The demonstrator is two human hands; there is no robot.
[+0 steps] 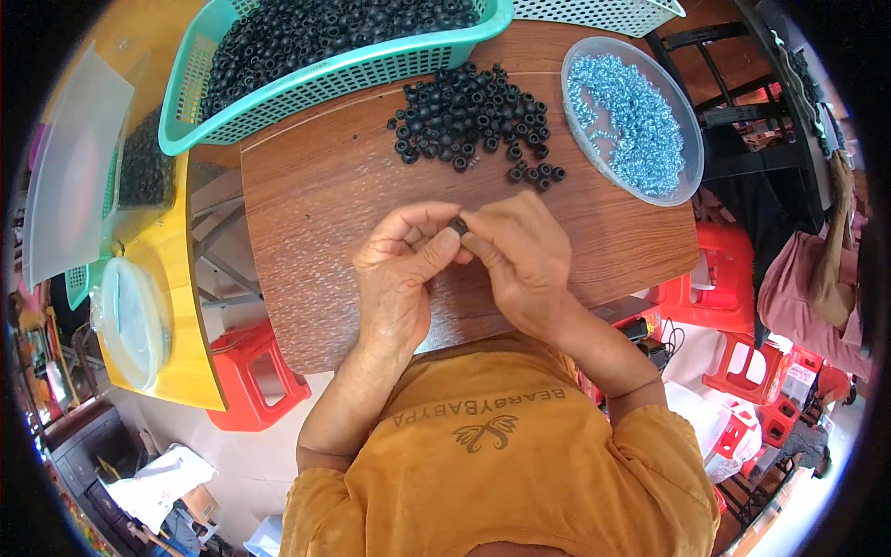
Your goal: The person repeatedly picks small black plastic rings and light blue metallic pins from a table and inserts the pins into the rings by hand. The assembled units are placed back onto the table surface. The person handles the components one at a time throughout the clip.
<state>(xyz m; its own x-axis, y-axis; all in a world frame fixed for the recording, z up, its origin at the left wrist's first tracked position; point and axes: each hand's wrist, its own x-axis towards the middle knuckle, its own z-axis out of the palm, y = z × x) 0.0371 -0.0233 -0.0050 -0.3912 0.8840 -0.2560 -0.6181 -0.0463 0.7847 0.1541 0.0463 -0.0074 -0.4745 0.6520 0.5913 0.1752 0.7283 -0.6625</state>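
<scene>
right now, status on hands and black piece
Left hand, right hand: both pinching. Black piece: held between them. Loose black pieces: beyond hands, not blocking.

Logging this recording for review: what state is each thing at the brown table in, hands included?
Small black piece: held between both hands, partly hidden
Left hand: pinching that piece
Right hand: pinching it too
Green basket: open, heaped with black beads
Loose black beads: piled, a few slightly apart
Round tub: uncovered, partly filled with blue pieces
</scene>
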